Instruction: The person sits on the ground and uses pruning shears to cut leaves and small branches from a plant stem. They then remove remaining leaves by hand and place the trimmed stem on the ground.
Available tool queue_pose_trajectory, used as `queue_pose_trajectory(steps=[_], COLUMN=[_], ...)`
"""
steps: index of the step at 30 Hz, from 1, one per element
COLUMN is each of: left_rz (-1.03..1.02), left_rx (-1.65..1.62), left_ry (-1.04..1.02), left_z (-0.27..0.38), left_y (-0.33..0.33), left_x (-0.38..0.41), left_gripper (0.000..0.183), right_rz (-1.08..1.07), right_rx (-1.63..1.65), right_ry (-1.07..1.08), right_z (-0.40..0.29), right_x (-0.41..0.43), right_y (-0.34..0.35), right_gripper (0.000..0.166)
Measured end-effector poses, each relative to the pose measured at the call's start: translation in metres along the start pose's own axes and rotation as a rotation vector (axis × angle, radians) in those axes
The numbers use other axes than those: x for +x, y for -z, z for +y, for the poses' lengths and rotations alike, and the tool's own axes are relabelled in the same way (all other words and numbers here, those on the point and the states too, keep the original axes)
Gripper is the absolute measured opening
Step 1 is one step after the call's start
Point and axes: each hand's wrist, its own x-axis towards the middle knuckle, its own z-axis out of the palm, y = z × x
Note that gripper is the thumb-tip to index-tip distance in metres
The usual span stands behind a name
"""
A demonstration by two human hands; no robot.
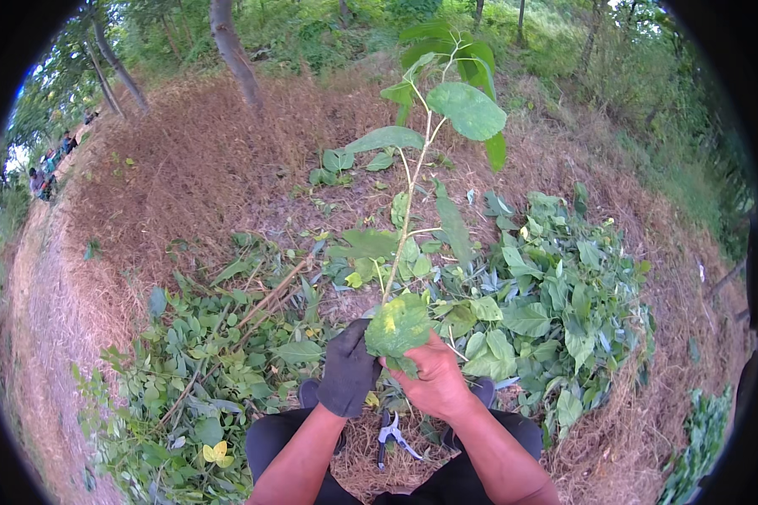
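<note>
My left hand (350, 368), in a dark glove, is closed around the lower end of a leafy branch (409, 208) that stands upright before me. A green leaf with yellow patches (399, 325) hides the glove's fingertips and the stem's base. My bare right hand (431, 377) touches this low leaf from the right, its fingers partly hidden by it; whether they grip leaf or stem is unclear. Pruning shears (391, 435) lie on dry grass between my feet, below both hands.
Cut leafy branches lie in a pile on the left (189, 379) and another on the right (562, 297). Bare sticks (271, 297) cross the left pile. Dry brown brush (183, 158) and tree trunks (234, 50) stand beyond. Several people (50, 164) are far off at left.
</note>
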Motion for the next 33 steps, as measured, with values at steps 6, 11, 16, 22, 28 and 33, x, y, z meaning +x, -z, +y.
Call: queue_pose_trajectory(steps=[6, 11, 16, 22, 28, 33], left_rz=[0.023, 0.009, 0.019, -0.015, -0.149, -0.235], left_rx=[0.079, 0.139, 0.058, 0.068, 0.231, 0.131], left_ry=[-0.088, -0.135, -0.162, -0.037, -0.184, 0.086], left_z=[-0.011, -0.016, -0.022, 0.015, 0.019, 0.028], left_y=[0.0, 0.004, 0.006, 0.006, -0.001, -0.003], left_x=[0.005, 0.007, 0.009, 0.003, -0.003, -0.01], left_gripper=[0.019, 0.019, 0.015, 0.016, 0.028, 0.029], right_rz=[-0.045, 0.0, -0.016, 0.07, 0.221, 0.189], right_rx=[0.092, 0.192, 0.278, 0.511, 0.905, 1.07], right_ry=[-0.054, -0.124, -0.165, -0.434, -0.574, -0.597], right_z=[-0.001, -0.008, -0.006, -0.002, 0.017, 0.013], right_x=[0.001, 0.002, 0.003, 0.005, 0.022, 0.028], right_y=[0.004, 0.006, 0.003, 0.017, 0.03, 0.042], right_gripper=[0.034, 0.024, 0.023, 0.016, 0.009, 0.016])
